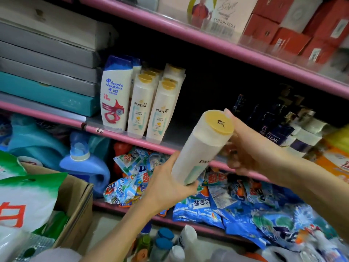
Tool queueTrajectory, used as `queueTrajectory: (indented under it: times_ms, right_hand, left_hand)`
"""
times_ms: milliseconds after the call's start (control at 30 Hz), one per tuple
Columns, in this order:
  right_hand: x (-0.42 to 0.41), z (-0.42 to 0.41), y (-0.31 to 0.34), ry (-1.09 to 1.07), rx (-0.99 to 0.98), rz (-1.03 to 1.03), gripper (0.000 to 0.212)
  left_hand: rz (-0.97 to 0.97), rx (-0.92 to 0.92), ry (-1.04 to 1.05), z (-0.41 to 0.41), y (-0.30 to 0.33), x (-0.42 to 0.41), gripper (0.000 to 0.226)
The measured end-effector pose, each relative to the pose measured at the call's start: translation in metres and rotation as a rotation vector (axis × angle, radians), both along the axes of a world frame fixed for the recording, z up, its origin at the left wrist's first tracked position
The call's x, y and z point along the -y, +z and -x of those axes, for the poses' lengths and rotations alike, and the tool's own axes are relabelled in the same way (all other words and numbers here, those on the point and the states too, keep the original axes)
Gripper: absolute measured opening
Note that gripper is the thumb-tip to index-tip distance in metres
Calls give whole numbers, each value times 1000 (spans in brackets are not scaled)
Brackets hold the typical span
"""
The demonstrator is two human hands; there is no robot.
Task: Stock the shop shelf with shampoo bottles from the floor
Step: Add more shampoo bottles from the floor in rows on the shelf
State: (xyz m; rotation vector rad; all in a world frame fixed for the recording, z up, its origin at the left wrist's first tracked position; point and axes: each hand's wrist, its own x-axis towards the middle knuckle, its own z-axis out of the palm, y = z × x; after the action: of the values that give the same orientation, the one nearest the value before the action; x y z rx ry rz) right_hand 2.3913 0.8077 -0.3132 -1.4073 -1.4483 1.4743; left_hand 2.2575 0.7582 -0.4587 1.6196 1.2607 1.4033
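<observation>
I hold a white Pantene shampoo bottle [200, 148] with a yellow cap in front of the pink middle shelf [132, 138], tilted with its cap toward me. My left hand [170, 182] grips its lower end. My right hand [243, 146] holds its upper part from the right, thumb up beside the cap. On the shelf stand several matching Pantene bottles [149, 103] beside a Head & Shoulders bottle [115, 95]. More bottles [166, 242] with blue and white caps stand on the floor below my arms.
Dark Clear bottles [273, 127] fill the shelf's right part, with a dark gap between them and the Pantene row. Flat boxes [47, 59] are stacked at left. Detergent packets [226, 201] crowd the lower shelf. A cardboard box [75, 201] with bags stands at bottom left.
</observation>
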Motion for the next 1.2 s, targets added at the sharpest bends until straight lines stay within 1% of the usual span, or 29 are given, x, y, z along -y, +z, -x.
queueTrajectory:
  times_ms: [33,67,100,133,167,200,300,400,500,633,700,767,867,900,1000,1133,1200]
  right_hand:
    - [0,3,4,-44,114,-53,70]
    - [6,0,6,-38,171,-78,70]
    - [9,-2,7,-27,150,-90,64]
    - [18,-8,9,37,105,-65,59]
    - [26,-9,10,97,42,-38,58]
    - [34,-9,10,129,19,-14,60]
    - [30,-2,9,80,-8,44,60]
    - [29,4,6,51,-13,66,58]
    - [26,12,3,9,-34,38,54]
    - [22,20,2,-33,-10,-8,49]
    - [20,18,-1,-21,39,-24,53]
    - [20,14,-5,9,140,-61,60]
    - [22,7,-19,23,342,-187,66]
    - [23,5,-24,7,351,-224,64]
    - [22,0,-31,7,221,-270,55]
    - [14,-6,-25,10,53,-243,47]
    - [13,-7,-24,9,8,-227,45]
  left_hand:
    - [27,2,-21,-1,0,1,45]
    - [56,9,-55,-1,0,2,43]
    - [85,26,-103,0,0,2,44]
    - [116,46,-158,1,-1,2,46]
    - [145,63,-212,3,-1,1,48]
    - [171,77,-261,3,-1,1,51]
    - [227,149,-355,4,1,2,56]
    - [270,210,-387,7,2,2,53]
    - [292,261,-390,8,2,3,46]
    - [313,297,-396,10,1,4,43]
    - [328,308,-431,12,2,3,44]
    - [357,317,-486,14,5,2,47]
    - [421,358,-590,17,9,1,44]
    - [442,366,-625,18,10,1,45]
    - [493,355,-670,20,8,1,54]
    - [507,336,-682,18,6,1,51]
    - [501,326,-681,17,6,1,51]
